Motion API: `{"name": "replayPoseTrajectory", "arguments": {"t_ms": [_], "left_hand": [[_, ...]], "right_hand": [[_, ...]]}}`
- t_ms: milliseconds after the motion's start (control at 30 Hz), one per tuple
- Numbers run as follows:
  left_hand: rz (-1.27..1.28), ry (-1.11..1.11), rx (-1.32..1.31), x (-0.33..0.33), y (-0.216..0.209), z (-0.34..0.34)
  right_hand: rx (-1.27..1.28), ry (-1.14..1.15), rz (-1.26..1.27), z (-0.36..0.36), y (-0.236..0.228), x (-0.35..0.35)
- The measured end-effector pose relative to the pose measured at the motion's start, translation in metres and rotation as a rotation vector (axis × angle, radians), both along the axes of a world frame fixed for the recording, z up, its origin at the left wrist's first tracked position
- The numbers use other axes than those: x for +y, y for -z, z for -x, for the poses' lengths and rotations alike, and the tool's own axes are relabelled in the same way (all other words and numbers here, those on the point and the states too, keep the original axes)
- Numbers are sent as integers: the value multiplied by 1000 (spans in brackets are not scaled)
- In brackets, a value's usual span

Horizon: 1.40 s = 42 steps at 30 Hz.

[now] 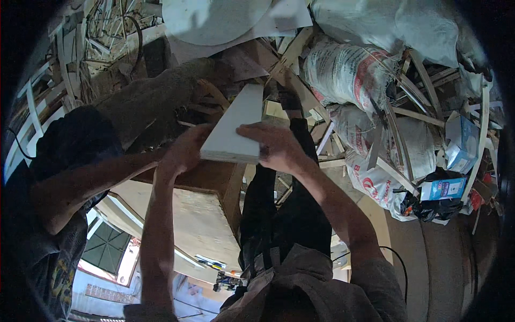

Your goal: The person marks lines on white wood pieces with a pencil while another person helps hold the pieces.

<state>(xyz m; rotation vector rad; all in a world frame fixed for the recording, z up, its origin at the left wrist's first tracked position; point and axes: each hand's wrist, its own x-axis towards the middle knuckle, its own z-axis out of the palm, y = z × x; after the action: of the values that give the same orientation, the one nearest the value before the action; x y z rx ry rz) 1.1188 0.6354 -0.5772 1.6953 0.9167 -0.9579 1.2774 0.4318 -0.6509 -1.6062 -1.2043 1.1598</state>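
Board (pixel 237 129) sits between left hand (pixel 188 146) and right hand (pixel 278 145), touching both.

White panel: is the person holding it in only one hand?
No, the left hand holds the white panel at its left, the right hand at its right.

- Left hand (pixel 186 149): fingertips hidden behind the white board (pixel 236 126).
- Co-worker's forearm (pixel 102 180): its hand hidden beyond the left wrist (pixel 166 167).
- White disc (pixel 214 19): cut off by the top edge.
- Dark clutter (pixel 226 280), lower centre: too small to tell apart.
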Motion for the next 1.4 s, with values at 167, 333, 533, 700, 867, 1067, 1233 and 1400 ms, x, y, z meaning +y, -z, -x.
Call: {"name": "replayPoseTrajectory", "arguments": {"t_ms": [167,333,533,700,867,1067,1233,1400], "left_hand": [[-54,-348,-34,-20,-82,19],[-232,-9,-79,-42,-100,48],[-212,34,102,-54,-96,47],[-157,176,259,-46,-82,25],[-5,273,503,-29,-66,-1],[37,252,474,-31,-30,12],[12,407,283,-26,-4,40],[3,464,154,-30,-27,38]], "right_hand": [[151,-26,52,46,-2,-3],[198,-242,129,65,1,-7],[443,-274,232,57,16,-26],[229,-51,96,94,36,-34],[324,139,118,110,26,-25],[358,192,86,122,36,-27],[260,290,132,120,65,-58],[410,142,480,102,76,-87]]}}
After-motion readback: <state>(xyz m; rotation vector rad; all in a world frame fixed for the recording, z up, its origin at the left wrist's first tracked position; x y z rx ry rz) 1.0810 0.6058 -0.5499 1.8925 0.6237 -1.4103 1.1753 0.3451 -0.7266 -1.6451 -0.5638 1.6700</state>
